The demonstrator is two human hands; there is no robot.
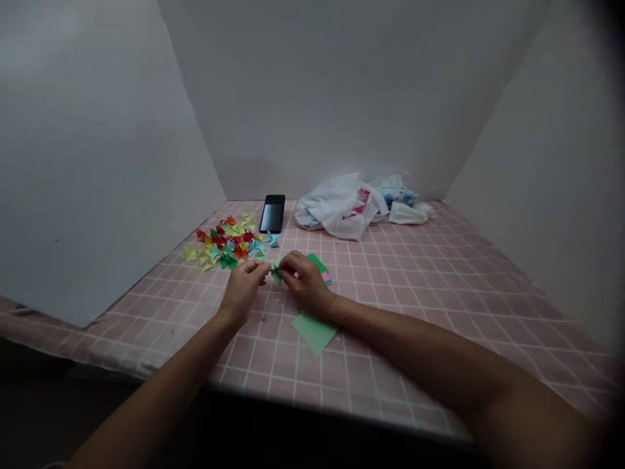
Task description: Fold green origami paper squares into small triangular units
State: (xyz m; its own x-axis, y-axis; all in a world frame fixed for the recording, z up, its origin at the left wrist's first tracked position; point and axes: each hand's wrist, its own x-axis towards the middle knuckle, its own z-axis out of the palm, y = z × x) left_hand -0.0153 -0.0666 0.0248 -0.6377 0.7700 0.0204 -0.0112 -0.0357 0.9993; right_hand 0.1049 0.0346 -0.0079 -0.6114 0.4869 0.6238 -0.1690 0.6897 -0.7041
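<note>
Item: folded green paper piece (277,273), judged featherlight, limp, easily creased; my left hand (243,288) and right hand (306,281) pinch its opposite edges.

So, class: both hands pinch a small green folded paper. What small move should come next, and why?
Probably press its crease flat: the left hand and right hand both pinch the green paper, which seems unfinished beside the folded pieces piled at left.
</note>
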